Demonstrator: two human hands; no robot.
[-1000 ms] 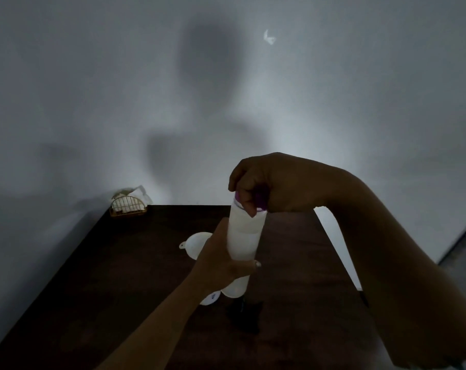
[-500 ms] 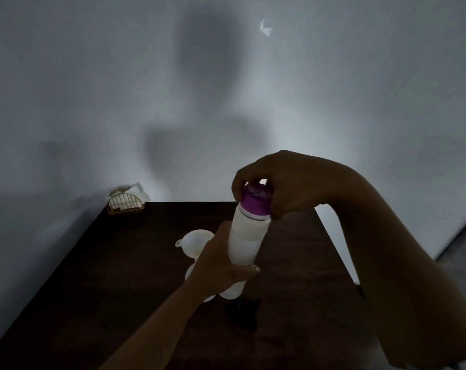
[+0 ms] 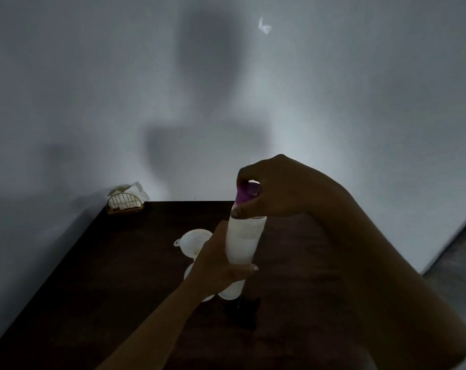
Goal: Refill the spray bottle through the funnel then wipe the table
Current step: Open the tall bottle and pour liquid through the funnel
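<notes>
Bottle (image 3: pixel 242 241) held above table (image 3: pixel 119 276), mid-span.
Grip: left hand (image 3: pixel 221 265) wraps body, right hand (image 3: pixel 274 188) pinches cap (image 3: pixel 246 194); funnel (image 3: pixel 193 240) just behind, table edges well apart.

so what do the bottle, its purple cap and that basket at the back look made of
The bottle looks like white, faintly translucent matte plastic. The purple cap seems smooth plastic with a slight sheen. The basket looks like thin golden wire or cane, open bars; too dim to tell which.

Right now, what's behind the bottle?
A white funnel lies on the table behind the bottle; the left hand covers its near side. What the bottle itself hides cannot be seen.
</notes>
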